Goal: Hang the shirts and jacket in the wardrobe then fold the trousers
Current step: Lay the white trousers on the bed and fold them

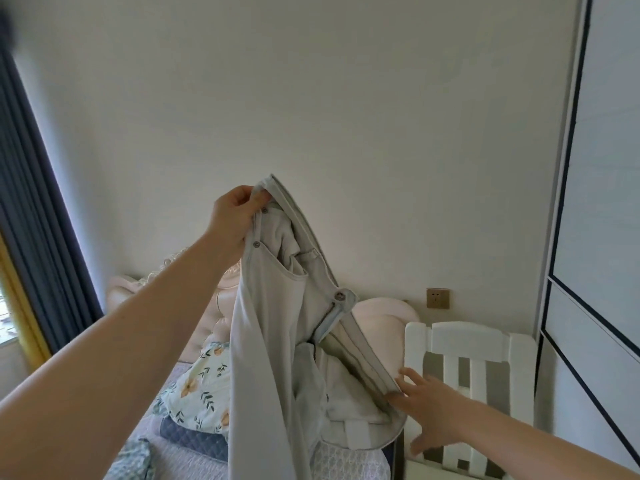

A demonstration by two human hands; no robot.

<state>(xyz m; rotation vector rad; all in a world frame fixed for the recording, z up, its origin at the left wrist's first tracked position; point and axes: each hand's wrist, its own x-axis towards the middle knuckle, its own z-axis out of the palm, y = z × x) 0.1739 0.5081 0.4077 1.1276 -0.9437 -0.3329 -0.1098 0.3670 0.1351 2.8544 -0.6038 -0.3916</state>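
Observation:
Pale grey trousers (273,327) with metal buttons hang in the air over the bed. My left hand (233,220) is raised and pinches one end of their waistband at the top. The waistband slopes down to the right, its fly open, and the legs drop out of view at the bottom. My right hand (434,408) is lower, fingers spread, with fingertips touching the lower end of the waistband but not closed around it. No shirts or jacket are in view.
A bed with a padded pink headboard (381,327), a floral pillow (201,393) and a dark blue cushion (192,439) lies below. A white slatted chair (467,368) stands at right beside the wardrobe door (595,202). A dark curtain (31,209) hangs left.

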